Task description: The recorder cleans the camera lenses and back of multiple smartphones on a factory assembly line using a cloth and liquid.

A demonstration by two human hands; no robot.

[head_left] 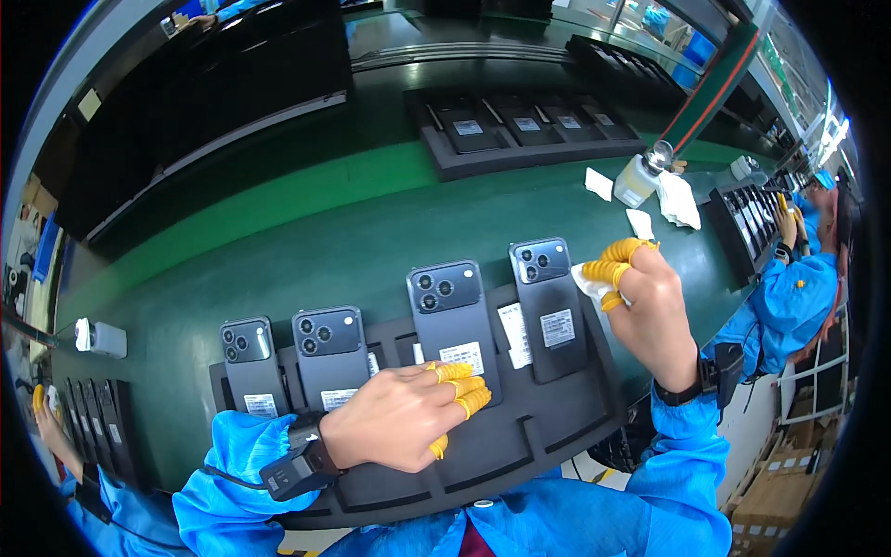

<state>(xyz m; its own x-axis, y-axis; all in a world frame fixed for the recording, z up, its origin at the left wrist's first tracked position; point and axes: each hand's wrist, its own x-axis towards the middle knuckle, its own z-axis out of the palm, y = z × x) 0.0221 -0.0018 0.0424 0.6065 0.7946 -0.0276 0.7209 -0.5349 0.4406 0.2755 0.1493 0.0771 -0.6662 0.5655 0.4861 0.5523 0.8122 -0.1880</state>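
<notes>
Several dark grey smartphones lie back up, camera ends away from me, in a black foam tray (483, 478) before me. My left hand (399, 418), in yellow finger cots, rests over the lower end of the third phone from the left (450, 320). Its fingers stretch across the label area, the thumb apart below; whether they press on it I cannot tell. Beside the upper right edge of the rightmost phone (549, 311), my right hand (650, 311), also in yellow finger cots, pinches a white wipe (589, 283). White labels sit on the phones' backs.
Beyond the green table stands another black tray (529, 130) of phones. A dispenser bottle (636, 181) stands at the right, white wipes (679, 200) beside it. A white container (100, 338) is at the left. Co-workers in blue handle phone trays on both sides, including one at right (798, 288).
</notes>
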